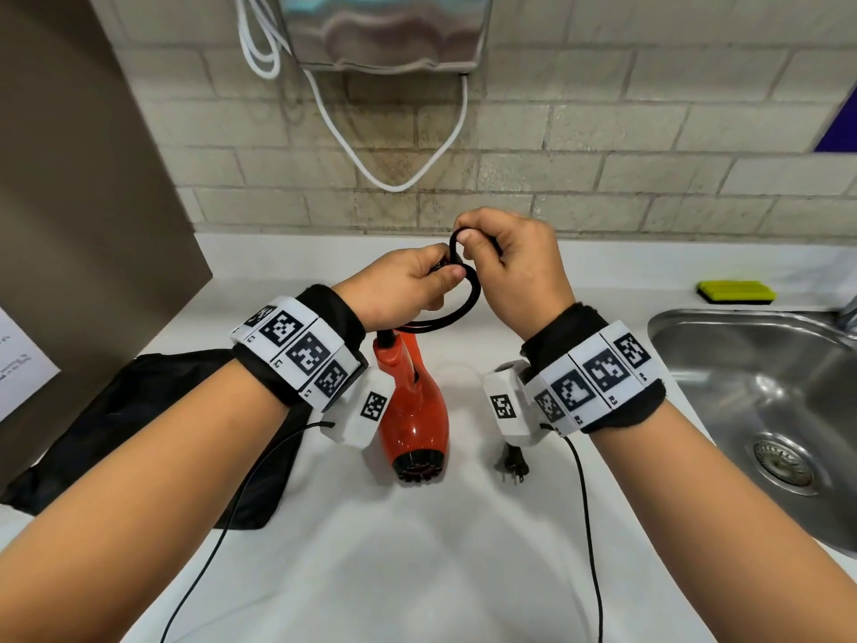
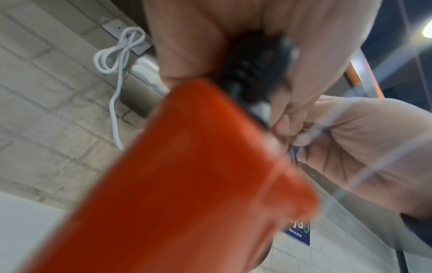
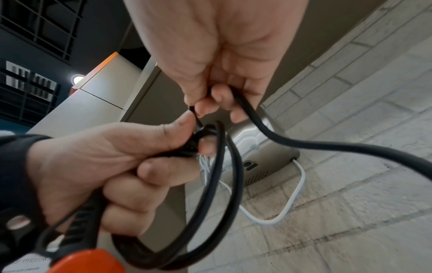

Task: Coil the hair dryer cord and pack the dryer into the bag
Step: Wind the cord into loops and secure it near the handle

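An orange-red hair dryer (image 1: pixel 412 410) is over the white counter (image 1: pixel 417 549), handle pointing away from me; whether it rests there or hangs, I cannot tell. Its black cord (image 1: pixel 459 313) rises from the handle in loops. My left hand (image 1: pixel 436 273) grips those gathered loops just above the handle. My right hand (image 1: pixel 480 245) pinches the cord beside it, bending a small new loop. The right wrist view shows the left hand (image 3: pixel 131 166) fisted round the cord (image 3: pixel 226 184) and the right hand (image 3: pixel 217 103) pinching it. The plug (image 1: pixel 512 464) is below my right wrist. A black bag (image 1: pixel 153 424) lies flat at the left.
A steel sink (image 1: pixel 742 364) is set into the counter at the right, with a yellow-green sponge (image 1: pixel 737 292) behind it. On the tiled wall hang a metal dispenser (image 1: pixel 385 34) and a white cable (image 1: pixel 399 178). A brown panel (image 1: pixel 69 201) stands at the left.
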The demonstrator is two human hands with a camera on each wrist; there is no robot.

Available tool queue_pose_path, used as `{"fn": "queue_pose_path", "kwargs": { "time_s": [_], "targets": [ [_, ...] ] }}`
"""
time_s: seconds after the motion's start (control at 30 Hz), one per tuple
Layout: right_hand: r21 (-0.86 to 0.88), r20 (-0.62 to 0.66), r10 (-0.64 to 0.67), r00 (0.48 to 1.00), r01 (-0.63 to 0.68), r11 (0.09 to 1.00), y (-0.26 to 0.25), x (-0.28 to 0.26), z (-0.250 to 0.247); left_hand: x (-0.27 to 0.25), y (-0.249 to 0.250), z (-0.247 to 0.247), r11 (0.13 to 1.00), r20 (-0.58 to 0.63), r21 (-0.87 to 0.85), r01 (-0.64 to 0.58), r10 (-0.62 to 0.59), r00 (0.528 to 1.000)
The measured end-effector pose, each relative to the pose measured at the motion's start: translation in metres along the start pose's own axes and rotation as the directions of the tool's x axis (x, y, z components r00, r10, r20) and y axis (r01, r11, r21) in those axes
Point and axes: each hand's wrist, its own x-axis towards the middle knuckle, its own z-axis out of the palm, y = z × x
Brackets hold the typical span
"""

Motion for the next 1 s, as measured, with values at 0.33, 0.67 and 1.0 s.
{"fn": "queue_pose_path", "kwargs": {
  "time_s": [0.33, 0.67, 1.0],
  "targets": [
    [-0.053, 0.065, 0.18, 0.982, -0.176, 0.983, 0.023, -0.009, -0.01, 0.009, -0.008, -0.001, 0.997, -0.243, 0.014, 0.08, -0.074, 0.967],
    [-0.814, 0.468, 0.82, 0.331, -0.2, 0.545, 0.078, -0.086, -0.012, 0.006, -0.011, 0.0, 0.99, -0.337, 0.071, 0.125, -0.095, 0.937],
    [-0.873, 0.437, 0.862, 0.258, -0.108, 0.475, 0.096, -0.116, 0.023, 0.0, -0.005, 0.003, 0.988, -0.312, 0.099, 0.12, -0.084, 0.946]
  ]
}}
